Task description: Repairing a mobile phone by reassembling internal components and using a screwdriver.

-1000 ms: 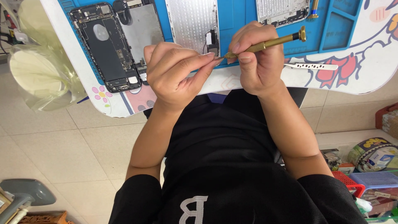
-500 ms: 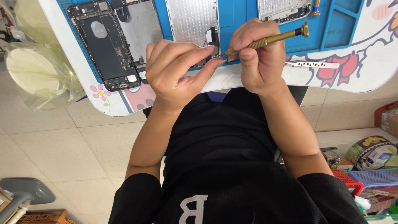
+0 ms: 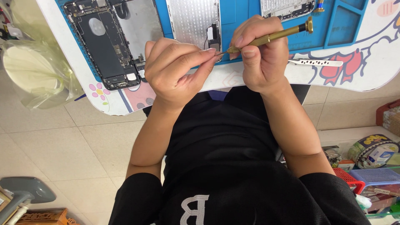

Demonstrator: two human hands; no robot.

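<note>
The gold screwdriver [image 3: 271, 36] is in the right hand [image 3: 260, 58]. The hand is closed around its handle, with the thumb and fingers wrapped tight. The tool lies almost flat, just above the near edge of the blue mat [image 3: 241, 25]. Its round cap points to the right and its thin tip points left.

The left hand [image 3: 177, 71] is curled in, right beside the right hand. Its finger and thumb are pinched together at the tip of the screwdriver. If there is a tiny thing between them, it is too small to see.

Both hands are over the front edge of the white table [image 3: 371, 71], which has flowers and red shapes painted on it.

On the mat, to the left, lies 1 open phone body [image 3: 104, 46] with its dark inside parts showing. Next to it is a silver plate [image 3: 191, 18] with a small black part on it. Another part [image 3: 287, 8] lies at the top edge. A thin metal tool with holes [image 3: 316, 63] lies on the table, just to the right of the right hand.

A clear plastic bag [image 3: 37, 71] hangs off the left end of the table.
</note>
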